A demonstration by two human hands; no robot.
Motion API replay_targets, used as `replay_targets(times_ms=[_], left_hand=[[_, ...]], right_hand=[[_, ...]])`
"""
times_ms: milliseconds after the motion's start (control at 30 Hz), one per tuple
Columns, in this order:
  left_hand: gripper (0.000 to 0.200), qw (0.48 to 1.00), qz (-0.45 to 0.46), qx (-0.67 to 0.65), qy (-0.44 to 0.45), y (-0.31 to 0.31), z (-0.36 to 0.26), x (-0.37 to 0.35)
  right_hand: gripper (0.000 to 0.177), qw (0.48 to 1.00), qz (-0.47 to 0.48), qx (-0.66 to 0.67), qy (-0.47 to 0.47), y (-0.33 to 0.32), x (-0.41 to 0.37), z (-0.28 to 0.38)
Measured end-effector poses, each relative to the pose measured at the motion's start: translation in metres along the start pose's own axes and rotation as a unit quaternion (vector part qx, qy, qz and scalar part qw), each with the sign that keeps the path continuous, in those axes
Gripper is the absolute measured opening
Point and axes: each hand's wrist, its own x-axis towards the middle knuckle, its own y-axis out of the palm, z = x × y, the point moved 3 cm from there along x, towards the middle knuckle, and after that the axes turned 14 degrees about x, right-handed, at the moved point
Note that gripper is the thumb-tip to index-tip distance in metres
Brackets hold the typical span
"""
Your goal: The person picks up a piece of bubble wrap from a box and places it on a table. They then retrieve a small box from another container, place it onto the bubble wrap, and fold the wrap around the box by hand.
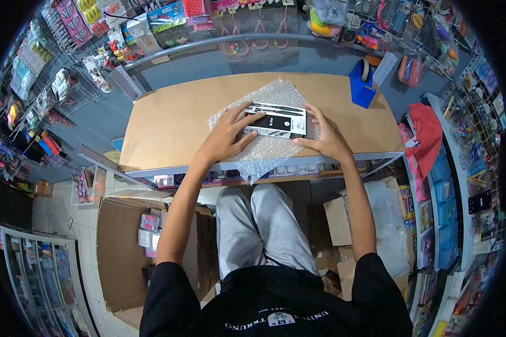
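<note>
A black-and-white box of gel pens (278, 121), with pens pictured and "Q Gel" printed on it, lies on a sheet of bubble wrap (264, 150). My left hand (230, 132) grips the box's left end, one finger stretched over its top face and the thumb at the near edge. Around the right end, my right hand (327, 138) has its thumb near the front corner and its fingers at the far corner. The wrap is spread diagonally on the wooden table (168, 126), and one corner hangs over the near edge.
A blue tape dispenser (362, 90) stands at the table's back right. Below are a large open carton (118, 253) on the left and cardboard boxes (338, 222) on the right. Racks of hanging goods (56, 84) surround the table. A red cloth (424, 137) hangs at right.
</note>
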Motion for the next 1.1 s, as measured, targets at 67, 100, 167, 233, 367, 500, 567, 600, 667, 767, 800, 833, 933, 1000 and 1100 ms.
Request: replay_targets(times_ms=[67, 100, 167, 233, 367, 500, 567, 600, 667, 767, 800, 833, 933, 1000, 1100], left_hand=[[0.05, 0.999, -0.008, 0.042, 0.007, 0.0, -0.002, -0.001], [0.05, 0.999, 0.001, 0.032, 0.007, 0.001, -0.002, -0.001], [0.049, 1.0, 0.02, 0.015, 0.012, 0.002, -0.001, 0.0], [0.047, 1.0, 0.003, 0.001, 0.027, 0.001, 0.0, 0.001], [0.041, 0.997, -0.017, -0.036, 0.066, -0.001, -0.003, 0.002], [0.035, 0.995, -0.021, -0.08, 0.054, -0.006, -0.003, 0.003], [0.035, 0.992, -0.018, -0.121, 0.041, -0.009, -0.001, 0.004], [0.054, 0.989, -0.013, -0.144, 0.028, -0.009, -0.001, 0.004], [0.065, 0.964, 0.007, -0.263, -0.029, -0.002, 0.01, 0.004], [0.08, 0.96, 0.024, -0.275, -0.041, 0.001, 0.014, 0.004], [0.077, 0.966, 0.021, -0.258, -0.026, -0.001, 0.015, 0.003], [0.073, 0.971, 0.018, -0.239, -0.01, -0.003, 0.016, 0.003], [0.062, 0.991, 0.015, -0.135, -0.014, -0.008, 0.022, -0.002], [0.055, 0.995, 0.046, -0.084, -0.014, -0.018, 0.024, 0.006], [0.05, 0.996, 0.058, -0.072, 0.007, -0.02, 0.027, 0.015]], right_hand=[[0.099, 1.0, -0.006, -0.017, -0.005, 0.002, -0.002, 0.005], [0.099, 0.998, -0.041, -0.034, -0.042, 0.003, -0.003, 0.01], [0.098, 0.984, -0.114, -0.069, -0.116, 0.008, -0.011, 0.022], [0.09, 0.979, -0.105, -0.08, -0.154, 0.026, -0.035, 0.044], [0.075, 0.966, 0.0, -0.193, -0.172, 0.087, -0.063, 0.076], [0.057, 0.951, -0.007, -0.277, -0.133, 0.116, -0.062, 0.054], [0.032, 0.956, -0.052, -0.25, -0.148, 0.111, -0.051, 0.066], [0.026, 0.958, -0.066, -0.234, -0.155, 0.108, -0.045, 0.067], [0.01, 0.963, -0.101, -0.185, -0.169, 0.096, -0.031, 0.082], [0.008, 0.973, -0.097, -0.163, -0.13, 0.082, -0.009, 0.085], [0.009, 0.97, -0.099, -0.171, -0.142, 0.077, -0.001, 0.09], [0.011, 0.981, -0.103, -0.126, -0.107, 0.074, 0.008, 0.084], [0.019, 0.992, -0.119, 0.004, 0.029, 0.064, 0.03, 0.068], [0.02, 0.995, -0.094, 0.029, 0.024, 0.053, 0.045, 0.051], [0.027, 0.995, -0.093, -0.006, 0.027, 0.049, 0.056, 0.024]])
